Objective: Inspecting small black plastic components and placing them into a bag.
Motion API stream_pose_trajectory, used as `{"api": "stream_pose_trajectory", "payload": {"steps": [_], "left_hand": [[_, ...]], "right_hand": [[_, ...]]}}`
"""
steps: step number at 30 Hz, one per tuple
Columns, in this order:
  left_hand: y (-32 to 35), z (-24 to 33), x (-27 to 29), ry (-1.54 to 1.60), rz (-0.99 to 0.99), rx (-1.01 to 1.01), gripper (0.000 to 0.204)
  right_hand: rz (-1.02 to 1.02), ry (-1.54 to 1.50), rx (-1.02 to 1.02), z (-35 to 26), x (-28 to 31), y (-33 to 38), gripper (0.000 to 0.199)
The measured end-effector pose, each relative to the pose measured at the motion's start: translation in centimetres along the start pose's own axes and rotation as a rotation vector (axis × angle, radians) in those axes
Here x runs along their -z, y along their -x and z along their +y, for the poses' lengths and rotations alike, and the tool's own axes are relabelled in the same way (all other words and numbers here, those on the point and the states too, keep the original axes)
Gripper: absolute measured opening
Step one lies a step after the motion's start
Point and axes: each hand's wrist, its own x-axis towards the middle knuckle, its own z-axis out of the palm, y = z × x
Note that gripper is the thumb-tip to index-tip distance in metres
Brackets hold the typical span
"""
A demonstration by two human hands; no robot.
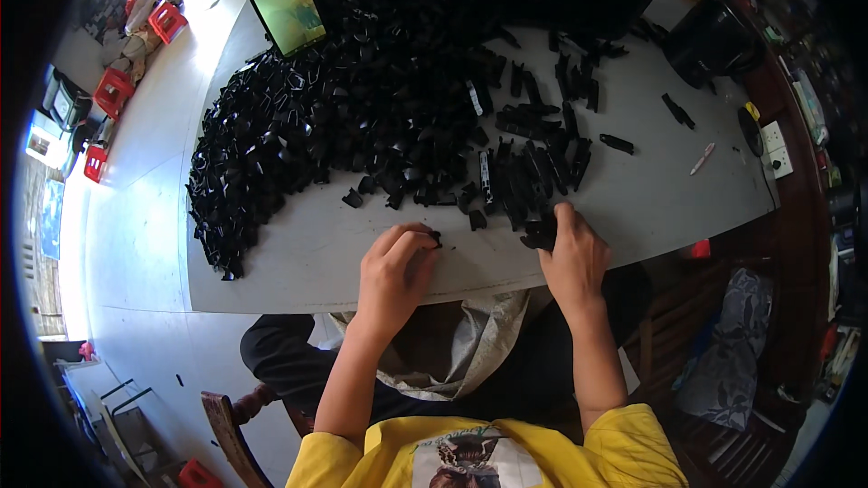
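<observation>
My left hand (395,269) is closed near the table's front edge, its fingertips pinching a small black plastic part (435,239). To its right, my right hand (576,253) has its thumb and fingers around a black plastic piece (540,235), partly covered by the fingers. Beyond both hands spreads a large heap of small black plastic parts (307,117). Several long black plastic pieces (533,172) lie just past my right hand. A few loose small parts, one of them a curved black part (477,220), rest between the hands and the heap.
A phone (283,4) with a lit screen stands at the heap's far side. A pen (702,159), a black bucket (714,41) and a white socket strip (776,149) are at the right of the grey table (298,262). A light-coloured sack (479,343) covers my lap.
</observation>
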Motion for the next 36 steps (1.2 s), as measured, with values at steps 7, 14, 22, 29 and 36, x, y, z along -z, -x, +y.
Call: {"api": "stream_pose_trajectory", "payload": {"steps": [7,14,22,29,36], "left_hand": [[1.9,1.7,2.3,0.207,-0.036,0.038,0.020],[2.0,3.1,2.8,0.253,-0.066,-0.016,0.021],[2.5,3.4,3.1,0.245,-0.089,-0.026,0.020],[3.0,3.6,2.7,0.298,-0.099,-0.047,0.021],[3.1,3.4,3.0,0.326,-0.047,-0.037,0.022]], "right_hand": [[0.040,-0.416,0.233,-1.5,2.5,1.6,0.027],[-0.185,-0.484,0.561,-3.7,4.5,2.1,0.042],[-0.231,-0.432,0.585,-3.8,4.9,2.3,0.047],[-0.235,-0.502,0.592,-3.9,4.4,2.7,0.037],[-0.164,-0.517,0.564,-3.9,5.2,2.3,0.033]]}}
